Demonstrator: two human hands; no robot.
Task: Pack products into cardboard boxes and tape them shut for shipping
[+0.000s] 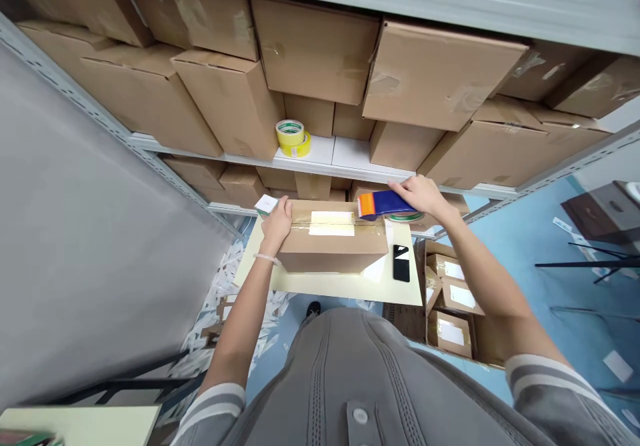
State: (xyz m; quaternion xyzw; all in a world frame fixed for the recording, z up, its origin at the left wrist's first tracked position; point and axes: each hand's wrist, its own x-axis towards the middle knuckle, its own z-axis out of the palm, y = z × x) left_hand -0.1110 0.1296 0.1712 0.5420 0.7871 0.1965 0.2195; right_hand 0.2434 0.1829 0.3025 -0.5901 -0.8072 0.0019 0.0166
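The right grip (pixel 425 195), seen from the head camera, is curled around a smooth blue tape dispenser (pixel 387 202) with a bright orange end, its green-ringed tape roll partly visible below; the dispenser's orange end sits at the right part of an oblong brown cardboard box (pixel 327 259). The left grip (pixel 278 221) lies against the box's left end, fingers toward its top edge, though whether it clasps firmly cannot be told; a pale band (pixel 267 258) circles that wrist. The box rests on a flat, pale-yellow surface (pixel 400 293); glossy clear tape runs along its top seam, crossing a whitish rectangular label (pixel 331 227). A small white card-like piece (pixel 266 204) stands just beside the left grip; a slim, shiny black phone (pixel 401 263) lies to the right of the box. Beyond, a ridged grey metal shelf (pixel 320 166) carries matte brown cartons (pixel 320 49) and two round yellow tape rolls (pixel 295 146), one resting partly on the other; white paper scraps (pixel 220 293) litter the floor at left; at right, a larger carton holds small, white-labelled boxes (pixel 453 333).
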